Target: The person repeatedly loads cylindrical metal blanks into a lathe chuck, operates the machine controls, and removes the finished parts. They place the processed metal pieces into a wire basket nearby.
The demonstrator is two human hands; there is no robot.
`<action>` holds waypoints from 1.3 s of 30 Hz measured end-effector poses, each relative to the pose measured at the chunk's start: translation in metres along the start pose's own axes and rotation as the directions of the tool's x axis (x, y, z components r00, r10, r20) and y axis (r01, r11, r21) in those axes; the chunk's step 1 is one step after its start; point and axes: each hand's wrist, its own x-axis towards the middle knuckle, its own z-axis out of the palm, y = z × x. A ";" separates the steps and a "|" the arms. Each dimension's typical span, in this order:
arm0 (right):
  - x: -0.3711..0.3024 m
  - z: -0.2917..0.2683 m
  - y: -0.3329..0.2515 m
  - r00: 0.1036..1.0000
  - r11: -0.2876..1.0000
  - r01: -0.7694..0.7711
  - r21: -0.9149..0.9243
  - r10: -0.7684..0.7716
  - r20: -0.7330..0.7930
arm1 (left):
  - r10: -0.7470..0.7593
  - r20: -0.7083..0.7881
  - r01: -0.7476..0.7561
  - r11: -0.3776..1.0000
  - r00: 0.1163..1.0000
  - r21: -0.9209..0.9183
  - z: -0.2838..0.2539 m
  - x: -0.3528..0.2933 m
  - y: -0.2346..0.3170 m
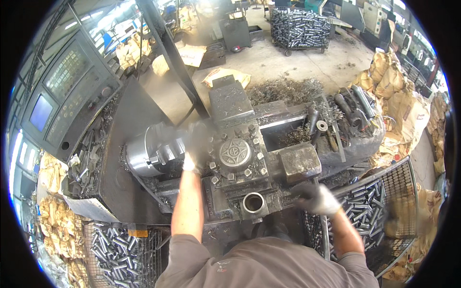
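Observation:
My left hand [196,144], in a glove, reaches forward to the gap between the shiny round lathe chuck [144,152] and the square tool post [235,156]. A hazy dark blur covers its fingers, so their grip is hidden. The tool post carries several bolts and a round embossed cap. My right hand [319,199] wears a white glove with blackened fingers. It is beside the carriage, left of the wire basket of metal tubes [362,206]. Its fingers look curled in; what they hold, if anything, cannot be made out. An upright open metal tube [253,203] stands at the carriage front.
A control panel [62,91] with a lit screen rises at left. More metal tubes [115,252] fill a basket at lower left. Metal shavings [288,91] lie behind the lathe. Hand tools [343,105] lie at its right end, near brown paper sacks [398,115]. A wheeled bin [300,29] stands farther back.

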 end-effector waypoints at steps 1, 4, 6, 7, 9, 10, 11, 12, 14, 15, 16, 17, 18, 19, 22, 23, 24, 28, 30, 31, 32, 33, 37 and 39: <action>0.017 -0.020 0.008 0.978 0.984 0.177 -0.003 -0.176 -0.111 | 0.022 0.012 -0.025 0.967 1.000 0.252 0.011 0.009 0.024; 0.093 -0.076 -0.019 0.947 0.994 0.048 -0.099 -0.077 -0.313 | -0.171 -0.103 0.199 0.874 0.980 0.443 0.077 0.051 0.112; 0.152 -0.098 -0.003 0.900 0.791 0.189 -0.581 -0.377 -0.220 | -0.223 -0.216 0.306 0.792 0.951 0.528 0.091 0.105 0.145; 0.177 -0.107 0.002 0.943 0.515 0.176 -0.839 -0.333 -0.007 | -0.207 -0.360 0.394 0.707 0.909 0.587 0.089 0.123 0.156; 0.218 -0.103 0.012 0.936 0.051 0.244 -0.969 0.247 0.249 | -0.104 -0.293 0.290 -0.045 0.951 0.956 0.027 0.136 0.145; 0.225 -0.099 0.030 0.910 0.045 0.115 -0.992 0.395 0.124 | -0.096 -0.227 0.161 -0.450 0.969 0.878 0.008 0.136 0.135; 0.225 -0.109 0.069 0.883 0.014 0.118 -0.993 0.457 0.111 | -0.133 -0.180 0.142 -0.257 0.975 0.956 0.044 0.107 0.144; 0.227 -0.117 0.104 0.858 -0.014 0.137 -0.990 0.502 0.111 | -0.212 -0.168 0.144 -0.123 0.963 0.982 0.068 0.078 0.155; 0.238 -0.136 0.096 0.872 0.049 0.253 -0.966 0.422 0.250 | -0.325 0.208 -0.255 -0.111 0.923 0.960 0.055 0.032 0.160; 0.240 -0.141 0.055 0.883 0.162 0.196 -0.967 0.399 0.246 | -0.257 0.302 -0.366 -0.252 0.918 0.896 0.038 0.014 0.141; 0.249 -0.143 0.053 0.910 0.210 0.195 -0.958 0.327 0.257 | -0.189 0.409 -0.450 -0.409 0.893 0.794 0.028 0.002 0.123; 0.259 -0.144 0.054 0.928 0.259 0.200 -0.945 0.260 0.268 | -0.156 0.377 -0.398 -0.549 0.913 0.735 0.034 -0.004 0.107; 0.269 -0.141 0.057 0.949 0.343 0.213 -0.915 0.150 0.277 | -0.145 0.380 -0.393 -0.556 0.913 0.732 0.040 -0.002 0.096; 0.272 -0.127 0.037 0.972 0.462 0.219 -0.859 -0.027 0.234 | -0.148 0.353 -0.374 -0.538 0.924 0.755 0.037 0.000 0.092; 0.304 -0.102 0.000 0.954 0.748 0.287 -0.599 -0.165 0.251 | -0.144 0.206 -0.248 -0.422 0.968 0.872 0.036 0.025 0.079; 0.313 -0.095 -0.007 0.946 0.774 0.313 -0.551 -0.204 0.252 | -0.158 0.095 -0.145 -0.338 0.983 0.930 0.036 0.040 0.075; 0.320 -0.086 -0.015 0.937 0.795 0.342 -0.500 -0.248 0.246 | -0.005 0.283 -0.277 -0.228 0.959 0.934 0.008 0.060 0.068; 0.352 -0.046 -0.022 0.929 0.797 0.324 -0.510 -0.167 0.329 | 0.624 -0.149 0.086 0.130 0.767 0.988 0.020 0.093 0.133; 0.352 -0.019 -0.044 0.913 0.763 0.320 -0.562 -0.090 0.398 | 0.299 -0.321 0.368 -0.116 0.899 0.922 0.017 0.080 0.152; 0.357 -0.006 -0.035 0.908 0.740 0.353 -0.573 -0.123 0.401 | 0.139 -0.276 0.297 -0.159 0.951 0.942 0.030 0.068 0.157; 0.364 0.011 -0.025 0.901 0.724 0.381 -0.574 -0.154 0.404 | -0.067 -0.176 0.161 -0.187 0.982 0.969 0.041 0.054 0.164; 0.361 0.018 -0.037 0.898 0.737 0.387 -0.554 -0.165 0.409 | -0.275 -0.079 0.030 -0.178 0.958 0.983 0.044 0.041 0.160; 0.378 0.056 -0.033 0.890 0.720 0.409 -0.562 -0.179 0.418 | -0.062 0.312 -0.288 -0.585 0.948 0.758 0.009 0.011 0.097; 0.374 0.065 -0.022 0.874 0.702 0.457 -0.547 -0.241 0.421 | -0.016 0.212 -0.188 -0.532 0.977 0.826 0.001 0.009 0.085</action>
